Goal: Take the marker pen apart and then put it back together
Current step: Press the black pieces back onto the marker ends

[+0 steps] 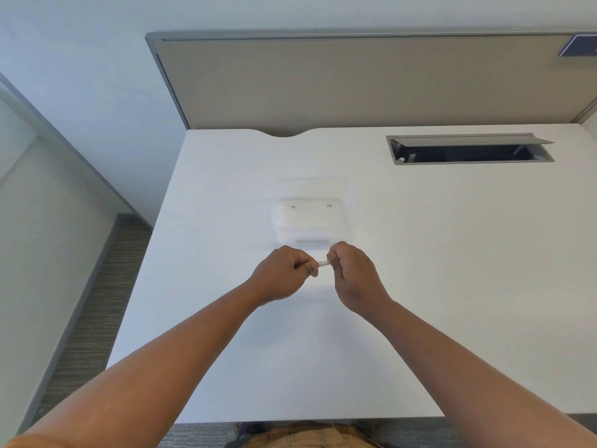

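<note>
Hands, two, above my white desk point(226, 318): left hand point(284, 274) and right hand point(353, 273) each pinch one white marker pen point(323, 262); one clear box point(309, 221) beyond.

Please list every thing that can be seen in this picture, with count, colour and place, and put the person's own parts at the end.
small white marker pen: one, white, held between both hands above the desk; only a short middle part shows
clear plastic box with open lid: one, transparent, on the desk just beyond the hands
white desk: one, white, fills the middle of the view
grey cable tray with raised flap: one, grey, set into the desk at far right
beige partition panel with grey frame: one, behind the desk
striped grey carpet: floor at left
left hand: one, closed on the pen's left end
right hand: one, closed on the pen's right end
</note>
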Motion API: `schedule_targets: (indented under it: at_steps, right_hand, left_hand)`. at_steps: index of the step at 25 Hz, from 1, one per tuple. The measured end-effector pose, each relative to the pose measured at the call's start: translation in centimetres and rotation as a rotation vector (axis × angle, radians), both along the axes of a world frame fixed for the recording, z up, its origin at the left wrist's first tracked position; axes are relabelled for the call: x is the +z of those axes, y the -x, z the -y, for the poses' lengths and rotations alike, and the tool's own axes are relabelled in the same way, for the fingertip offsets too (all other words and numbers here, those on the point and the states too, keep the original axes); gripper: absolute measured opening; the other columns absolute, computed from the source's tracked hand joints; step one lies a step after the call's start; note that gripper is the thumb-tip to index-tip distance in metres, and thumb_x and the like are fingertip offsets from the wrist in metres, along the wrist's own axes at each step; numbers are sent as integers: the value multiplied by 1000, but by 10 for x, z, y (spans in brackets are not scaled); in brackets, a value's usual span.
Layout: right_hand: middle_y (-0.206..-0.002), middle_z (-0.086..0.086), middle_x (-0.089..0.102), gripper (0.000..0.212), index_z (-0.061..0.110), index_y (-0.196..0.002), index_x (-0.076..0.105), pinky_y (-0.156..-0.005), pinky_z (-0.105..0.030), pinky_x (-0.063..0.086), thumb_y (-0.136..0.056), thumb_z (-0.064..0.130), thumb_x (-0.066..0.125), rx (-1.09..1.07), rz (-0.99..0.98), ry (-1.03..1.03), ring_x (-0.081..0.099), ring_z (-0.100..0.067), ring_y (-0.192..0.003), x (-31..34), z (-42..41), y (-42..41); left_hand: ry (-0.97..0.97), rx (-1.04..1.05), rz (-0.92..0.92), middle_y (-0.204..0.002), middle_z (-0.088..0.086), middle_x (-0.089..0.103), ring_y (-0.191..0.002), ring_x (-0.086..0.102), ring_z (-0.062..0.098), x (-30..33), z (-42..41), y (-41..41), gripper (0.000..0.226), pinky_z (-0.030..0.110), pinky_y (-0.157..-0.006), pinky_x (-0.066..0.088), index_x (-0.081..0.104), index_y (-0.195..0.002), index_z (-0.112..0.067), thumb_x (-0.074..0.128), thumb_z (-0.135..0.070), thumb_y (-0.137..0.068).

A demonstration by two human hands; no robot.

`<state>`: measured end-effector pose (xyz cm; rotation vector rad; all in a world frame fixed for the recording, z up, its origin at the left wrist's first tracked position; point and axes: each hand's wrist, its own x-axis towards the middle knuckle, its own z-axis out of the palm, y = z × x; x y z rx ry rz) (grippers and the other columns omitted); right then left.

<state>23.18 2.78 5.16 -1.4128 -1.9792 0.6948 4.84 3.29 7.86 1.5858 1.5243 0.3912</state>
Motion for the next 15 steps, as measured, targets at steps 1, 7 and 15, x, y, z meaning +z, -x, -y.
schedule_targets:
  at_steps: [1,7,15]
  right_hand:
    - [-72,10,45,13,9,-84,51,-59,-23,30,-91,9,39,2,15,0,40,-10,-65,-1,-1,1]
    - [-83,11,53,13,12,-95,57,-70,-19,36,-102,15,47,76,-44,17,45,-13,-77,-7,0,-8]
    - [-75,14,51,13,15,-87,55,-65,-22,33,-95,6,50,80,24,-99,42,-17,-73,-6,-5,-7]
  left_hand:
    - [9,2,22,-45,-15,41,-48,33,9,1,0,0,29,26,-54,31,75,-78,-22,55,-26,-98]
    - [129,-23,131,-70,-4,51,-62,39,13,9,-3,7,28,26,-60,34,76,-82,-15,56,-22,-100]
    - [77,-39,77,-61,-9,49,-56,37,14,10,-8,6,27,26,-56,33,76,-82,-17,56,-22,-99]
